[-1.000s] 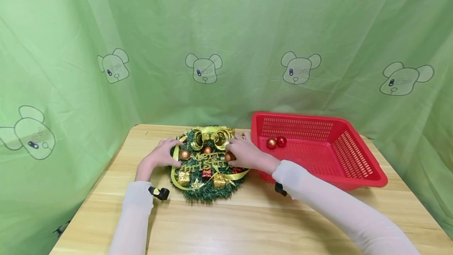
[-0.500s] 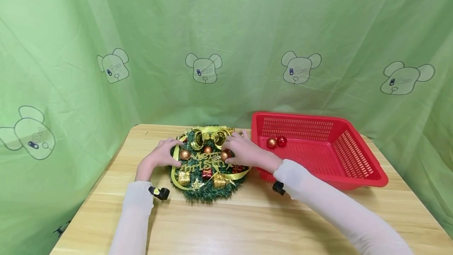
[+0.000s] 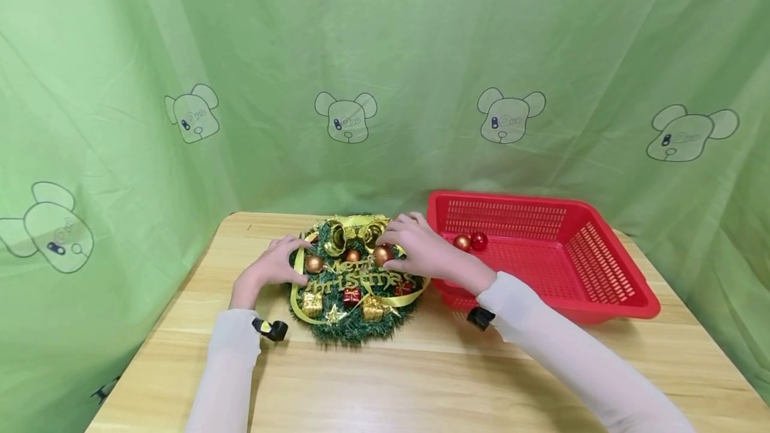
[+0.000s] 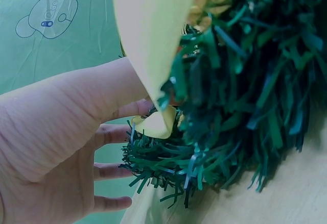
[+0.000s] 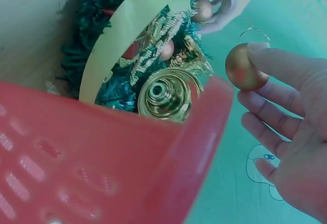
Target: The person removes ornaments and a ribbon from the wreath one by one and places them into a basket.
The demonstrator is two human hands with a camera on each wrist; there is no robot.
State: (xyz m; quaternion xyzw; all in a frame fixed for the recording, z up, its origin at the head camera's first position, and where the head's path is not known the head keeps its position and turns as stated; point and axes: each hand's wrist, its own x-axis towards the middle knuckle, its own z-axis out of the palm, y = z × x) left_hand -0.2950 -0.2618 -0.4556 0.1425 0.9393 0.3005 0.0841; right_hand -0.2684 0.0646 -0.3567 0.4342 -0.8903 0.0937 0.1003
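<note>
A round green tinsel Christmas wreath (image 3: 355,333) lies on the table, with a gold "Merry Christmas" sign (image 3: 367,279) across its middle. Two gold bells (image 3: 338,238) top it, and small gift boxes (image 3: 351,296) sit lower down. My left hand (image 3: 273,264) holds the wreath's left side, thumb nearer me, beside a copper ball (image 3: 314,264) on the wreath. Over the wreath's right side, my right hand (image 3: 424,251) pinches a copper-gold Christmas ball (image 5: 244,68) between thumb and fingers. A thin wire loop (image 5: 254,32) rises from that ball. The other right fingers are spread below it.
A red plastic basket (image 3: 625,286) stands right of the wreath, close to my right wrist. Inside it lie a gold ball (image 3: 462,242) and a red ball (image 3: 479,240). A green curtain (image 3: 421,32) hangs behind the wooden table (image 3: 385,386).
My right hand has moved slightly left, then up and back, bringing the pinched ball with it. More of the sign's right end now shows. My left hand has stayed in place.
</note>
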